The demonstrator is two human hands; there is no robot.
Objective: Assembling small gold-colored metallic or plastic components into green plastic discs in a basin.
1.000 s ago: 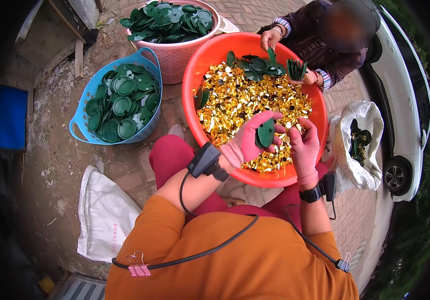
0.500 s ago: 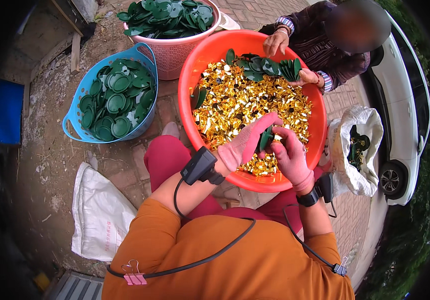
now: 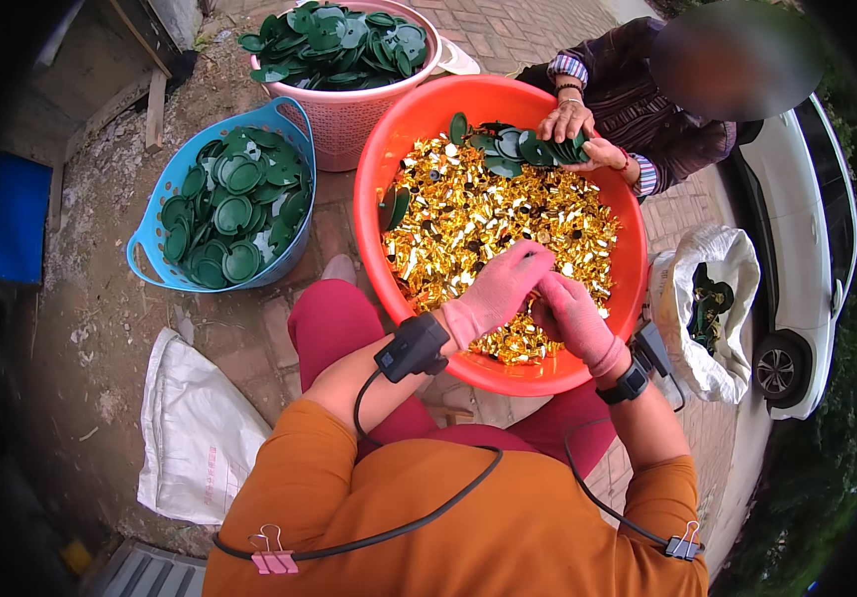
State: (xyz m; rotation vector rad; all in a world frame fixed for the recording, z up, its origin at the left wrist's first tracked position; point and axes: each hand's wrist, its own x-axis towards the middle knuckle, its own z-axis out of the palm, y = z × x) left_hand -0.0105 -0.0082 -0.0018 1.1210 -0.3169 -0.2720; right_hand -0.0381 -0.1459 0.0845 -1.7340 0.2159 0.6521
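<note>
Both my hands wear pink gloves and meet above the near part of a red-orange basin (image 3: 373,244). My left hand (image 3: 500,289) is curled closed, its back toward me, and whatever its fingers grip is hidden. Right beside it, my right hand (image 3: 578,316) is bent inward with its fingertips pressed against the left ones; what they pinch cannot be made out. Under them lies a heap of small shiny gold pieces (image 3: 458,224) mixed with little black caps. A few green discs (image 3: 396,207) lean at the basin's left wall.
Across the basin, another person's hands (image 3: 588,139) hold a row of green discs (image 3: 533,149). A blue basket (image 3: 165,189) and a pink basket (image 3: 324,124), both heaped with green discs, stand left. White sacks (image 3: 737,264) (image 3: 195,428) flank me; a white car (image 3: 807,298) is parked right.
The green disc visible between my hands is now hidden. My hands have drawn together and my left fingers have curled in. The other person's hands have come closer together over their row of discs.
</note>
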